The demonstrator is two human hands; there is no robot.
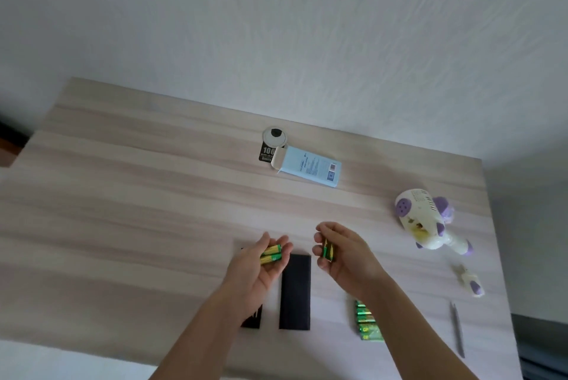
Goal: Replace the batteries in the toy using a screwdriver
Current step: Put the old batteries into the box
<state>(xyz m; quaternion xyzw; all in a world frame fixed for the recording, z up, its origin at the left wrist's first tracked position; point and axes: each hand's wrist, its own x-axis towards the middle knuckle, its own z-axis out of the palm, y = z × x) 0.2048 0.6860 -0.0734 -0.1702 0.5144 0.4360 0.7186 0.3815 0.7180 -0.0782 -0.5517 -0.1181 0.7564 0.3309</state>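
Two green-and-gold batteries [271, 255] lie side by side in the cupped left hand [261, 266], palm up, its fingers curled loosely round them. The right hand [344, 253] pinches more batteries [328, 251] (two, as far as can be told) between thumb and fingertips, held on end. Both hands hover close together over the wooden table [153, 195], above a black box [295, 292].

The white and purple toy [422, 220] lies on its side well to the right of the right hand and a little farther back, untouched. Nearer the person, a small white and purple piece [470, 280] lies apart from the toy, and a thin grey screwdriver [458, 330] lies near the table's right edge. A row of spare batteries [367, 322] lies just beside the right forearm. A pale blue carton [310, 169] lies farther back, its flap open.
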